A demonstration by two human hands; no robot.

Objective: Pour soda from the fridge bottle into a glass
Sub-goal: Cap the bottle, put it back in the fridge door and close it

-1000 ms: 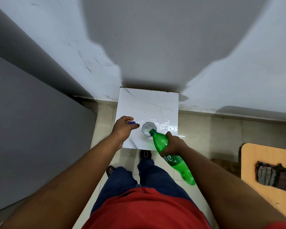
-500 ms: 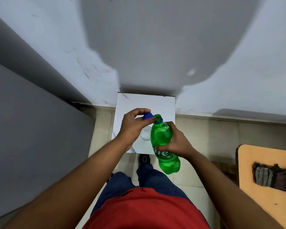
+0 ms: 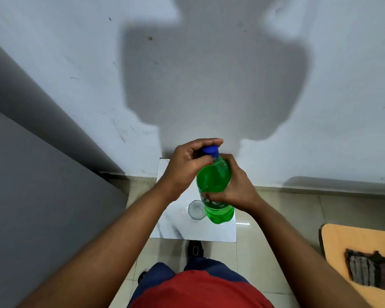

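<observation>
Since the earlier frame the bottle (image 3: 213,185) is standing upright above the white table (image 3: 171,227), no longer tipped. Right hand (image 3: 236,185) is gripping its body while left hand (image 3: 187,165) is pinching the blue cap (image 3: 210,150) at the neck. Below both hands, just left of the bottle's base, the glass (image 3: 196,210) is sitting inside the table's near edge.
</observation>
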